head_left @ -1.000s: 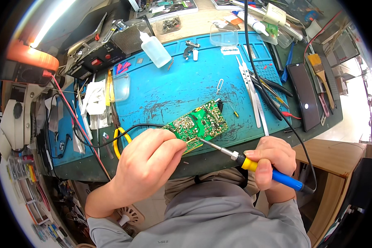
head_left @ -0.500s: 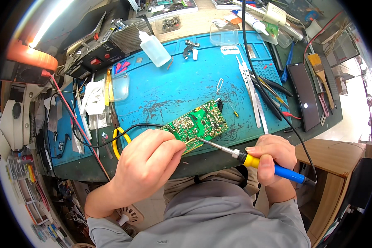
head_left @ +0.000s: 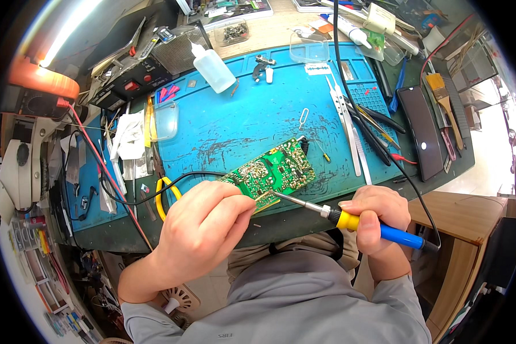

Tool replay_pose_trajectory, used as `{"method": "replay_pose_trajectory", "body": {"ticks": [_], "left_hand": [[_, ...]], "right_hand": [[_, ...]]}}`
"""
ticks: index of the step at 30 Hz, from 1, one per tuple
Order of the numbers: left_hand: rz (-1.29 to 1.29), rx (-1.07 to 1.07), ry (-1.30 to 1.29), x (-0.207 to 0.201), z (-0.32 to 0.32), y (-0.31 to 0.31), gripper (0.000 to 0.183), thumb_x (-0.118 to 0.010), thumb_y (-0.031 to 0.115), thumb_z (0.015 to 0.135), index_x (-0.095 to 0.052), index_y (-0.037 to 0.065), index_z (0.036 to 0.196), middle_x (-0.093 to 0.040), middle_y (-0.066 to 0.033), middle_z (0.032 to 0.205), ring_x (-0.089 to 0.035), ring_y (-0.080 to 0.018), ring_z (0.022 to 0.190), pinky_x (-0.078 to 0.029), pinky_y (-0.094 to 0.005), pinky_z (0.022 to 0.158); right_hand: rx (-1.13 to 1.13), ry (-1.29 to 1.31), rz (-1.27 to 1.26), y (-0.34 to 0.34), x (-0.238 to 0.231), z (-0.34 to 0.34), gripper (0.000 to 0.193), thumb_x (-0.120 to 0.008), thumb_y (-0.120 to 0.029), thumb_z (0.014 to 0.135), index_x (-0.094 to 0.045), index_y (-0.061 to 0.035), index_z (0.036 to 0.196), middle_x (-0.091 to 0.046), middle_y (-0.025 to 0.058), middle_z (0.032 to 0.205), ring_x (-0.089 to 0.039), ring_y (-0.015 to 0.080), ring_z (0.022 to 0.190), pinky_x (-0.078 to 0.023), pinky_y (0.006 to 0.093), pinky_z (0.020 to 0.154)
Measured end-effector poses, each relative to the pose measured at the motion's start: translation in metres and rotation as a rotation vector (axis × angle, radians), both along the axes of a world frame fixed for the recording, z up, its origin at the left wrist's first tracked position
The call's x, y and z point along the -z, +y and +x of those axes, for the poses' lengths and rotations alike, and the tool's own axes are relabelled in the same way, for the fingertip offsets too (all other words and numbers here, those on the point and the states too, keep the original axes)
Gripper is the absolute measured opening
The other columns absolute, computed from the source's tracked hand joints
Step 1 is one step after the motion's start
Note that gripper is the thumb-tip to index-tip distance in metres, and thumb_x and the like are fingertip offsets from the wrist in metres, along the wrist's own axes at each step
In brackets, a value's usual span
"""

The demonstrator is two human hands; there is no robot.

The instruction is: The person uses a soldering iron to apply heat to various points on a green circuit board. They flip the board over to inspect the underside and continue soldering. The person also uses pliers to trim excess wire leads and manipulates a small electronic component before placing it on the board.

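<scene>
A green circuit board lies tilted on the blue work mat, its soldered side up. My right hand grips a soldering iron with a yellow and blue handle. The iron's tip reaches the near edge of the board. Over the board's near left end, my left hand is closed in a pinch. What its fingertips hold is hidden, and I cannot tell whether they grip the board itself. A black cable runs leftward from the board. Right of the board lies a small component with leads.
Tweezers, a phone and a brush lie to the right. A dark cord crosses the mat there. Yellow-handled pliers sit beside my left hand. Farther back are a squeeze bottle and a clear lid.
Both hands, the iron and the board stay nearly in place. The iron's handle has shifted very slightly.
</scene>
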State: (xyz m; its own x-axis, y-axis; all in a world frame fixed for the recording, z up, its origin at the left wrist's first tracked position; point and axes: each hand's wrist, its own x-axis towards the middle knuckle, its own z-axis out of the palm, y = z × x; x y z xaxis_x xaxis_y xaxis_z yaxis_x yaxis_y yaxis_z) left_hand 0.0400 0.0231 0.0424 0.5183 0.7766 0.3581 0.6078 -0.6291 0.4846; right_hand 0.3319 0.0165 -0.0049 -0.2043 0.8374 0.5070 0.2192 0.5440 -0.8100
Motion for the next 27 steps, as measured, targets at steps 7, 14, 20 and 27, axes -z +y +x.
{"method": "replay_pose_trajectory", "body": {"ticks": [7,14,20,27], "left_hand": [[0.012,-0.03,-0.028,0.003,0.002,-0.001,0.025,-0.083,-0.009,0.075,-0.071,0.001,0.095,-0.068,-0.0102,0.088,-0.066,-0.0264,0.075,-0.052,-0.0362,0.063],[0.018,-0.028,-0.024,0.002,0.001,-0.001,0.025,-0.084,-0.007,0.076,-0.071,0.001,0.095,-0.068,-0.0107,0.089,-0.067,-0.0268,0.075,-0.052,-0.0365,0.063],[0.052,-0.086,-0.096,-0.003,-0.003,-0.004,0.026,-0.084,-0.008,0.075,-0.072,0.001,0.095,-0.068,-0.011,0.09,-0.067,-0.027,0.073,-0.053,-0.0362,0.061],[0.075,-0.312,-0.042,-0.004,-0.038,-0.014,0.026,-0.083,-0.009,0.08,-0.073,0.003,0.101,-0.069,-0.0083,0.092,-0.067,-0.0169,0.076,-0.053,-0.0272,0.06]], "right_hand": [[0.005,-0.007,0.003,-0.001,0.001,0.0,0.014,-0.064,-0.009,0.088,-0.076,-0.0015,0.089,-0.078,0.0113,0.08,-0.067,0.0216,0.057,-0.054,0.0314,0.055],[0.004,0.018,0.007,0.0,0.002,0.001,0.017,-0.065,-0.013,0.092,-0.077,-0.0012,0.091,-0.076,0.0113,0.078,-0.068,0.0211,0.058,-0.054,0.031,0.055],[0.08,0.177,-0.007,-0.007,0.009,0.0,0.028,-0.064,-0.024,0.101,-0.078,-0.0008,0.094,-0.074,0.0106,0.076,-0.068,0.0212,0.06,-0.054,0.0306,0.057],[0.076,0.173,0.016,-0.006,0.012,0.001,0.029,-0.064,-0.025,0.103,-0.076,0.0003,0.098,-0.074,0.0116,0.078,-0.066,0.0194,0.06,-0.051,0.0296,0.056]]}}
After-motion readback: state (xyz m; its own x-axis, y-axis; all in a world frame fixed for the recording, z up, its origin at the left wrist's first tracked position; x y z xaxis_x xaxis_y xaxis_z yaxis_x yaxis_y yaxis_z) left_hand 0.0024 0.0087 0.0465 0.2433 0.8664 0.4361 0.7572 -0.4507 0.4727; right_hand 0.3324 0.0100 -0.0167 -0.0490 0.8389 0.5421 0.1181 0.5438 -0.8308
